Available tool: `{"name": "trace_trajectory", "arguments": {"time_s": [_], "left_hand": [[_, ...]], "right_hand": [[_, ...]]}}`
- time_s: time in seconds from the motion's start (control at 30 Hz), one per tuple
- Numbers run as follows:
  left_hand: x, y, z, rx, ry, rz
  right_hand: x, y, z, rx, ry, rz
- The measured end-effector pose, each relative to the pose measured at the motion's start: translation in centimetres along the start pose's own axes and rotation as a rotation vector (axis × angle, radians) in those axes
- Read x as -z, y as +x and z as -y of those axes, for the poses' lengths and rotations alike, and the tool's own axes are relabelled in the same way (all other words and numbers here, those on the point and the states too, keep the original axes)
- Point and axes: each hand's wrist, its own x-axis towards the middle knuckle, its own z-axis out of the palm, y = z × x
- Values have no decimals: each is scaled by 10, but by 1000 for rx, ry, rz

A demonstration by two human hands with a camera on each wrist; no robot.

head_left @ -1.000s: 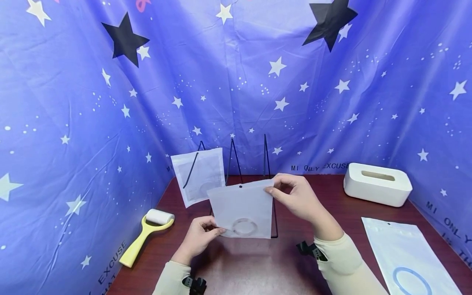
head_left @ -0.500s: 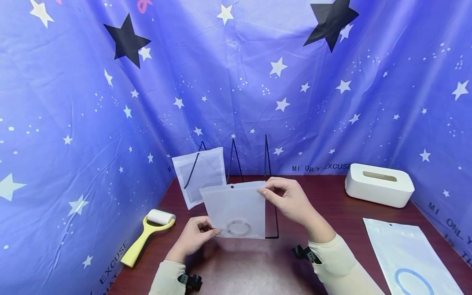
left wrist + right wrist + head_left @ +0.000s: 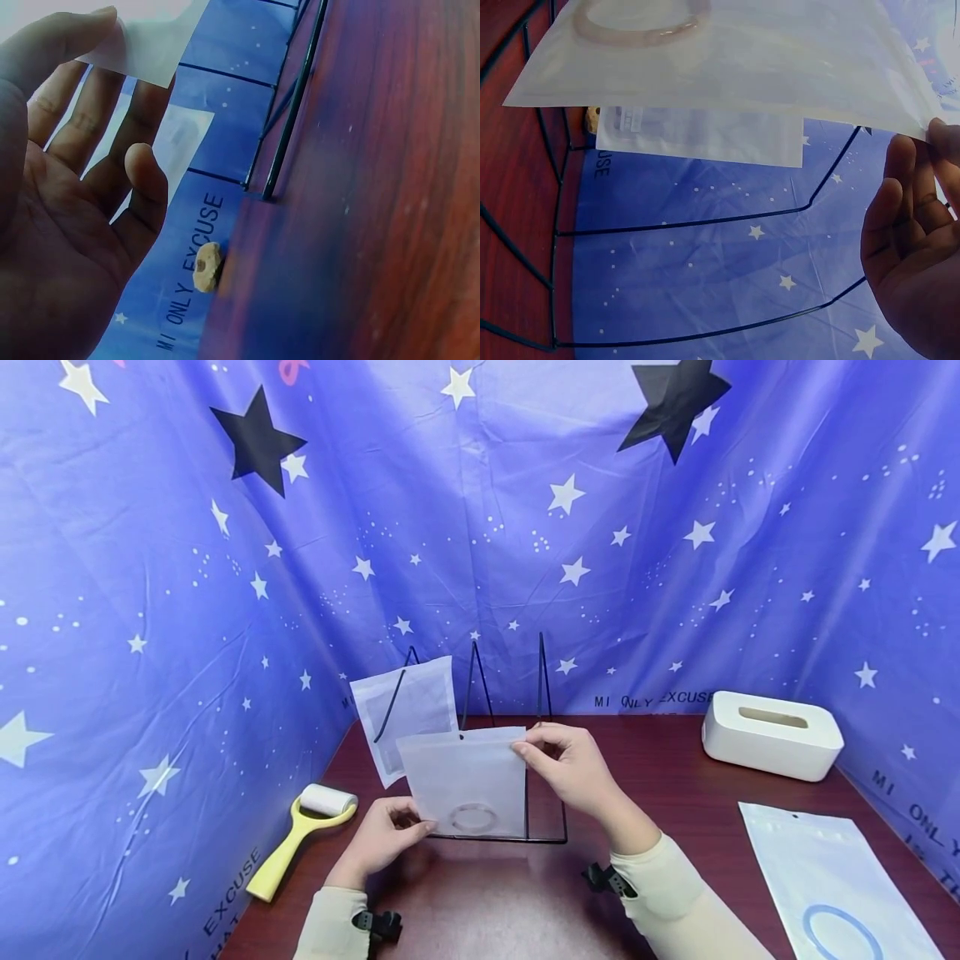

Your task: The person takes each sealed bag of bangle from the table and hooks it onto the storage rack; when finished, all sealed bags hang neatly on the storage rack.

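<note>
Both hands hold a translucent white zip bag (image 3: 465, 768) with a ring-shaped bangle (image 3: 474, 816) showing inside. My left hand (image 3: 381, 835) pinches its lower left corner between thumb and fingers. At the upper right corner, my right hand (image 3: 573, 768) pinches the edge. A small dark hole marks the bag's top edge. Close behind stands a black wire rack (image 3: 551, 841) with upright prongs; whether the middle prong touches the hole cannot be told. Another white bag (image 3: 427, 693) hangs tilted on the left prong, partly covered by the held one.
A lint roller (image 3: 281, 860) with a yellow handle lies at the left. On the right are a white tissue box (image 3: 772, 752) and a flat white bag (image 3: 810, 860) with a blue ring. A small tan object (image 3: 207, 268) sits near the curtain in the left wrist view.
Both hands have moved left with the bag, bringing its hole left of the middle prong. More of the rack's base now shows below and right of the bag.
</note>
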Motion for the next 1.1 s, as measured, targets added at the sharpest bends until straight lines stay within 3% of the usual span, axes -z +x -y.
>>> {"name": "trace_trajectory", "arguments": {"time_s": [0.17, 0.53, 0.7, 1.1], "left_hand": [[1, 1, 0, -8, 7, -8], [-2, 4, 3, 10, 30, -67], [-8, 9, 5, 35, 37, -151], [-22, 32, 4, 56, 99, -327]], "right_hand": [[-2, 0, -23, -10, 3, -19], [-5, 6, -32, -55, -59, -37], [-7, 14, -39, -104, -96, -67], [-5, 37, -58, -120, -107, -98]]}}
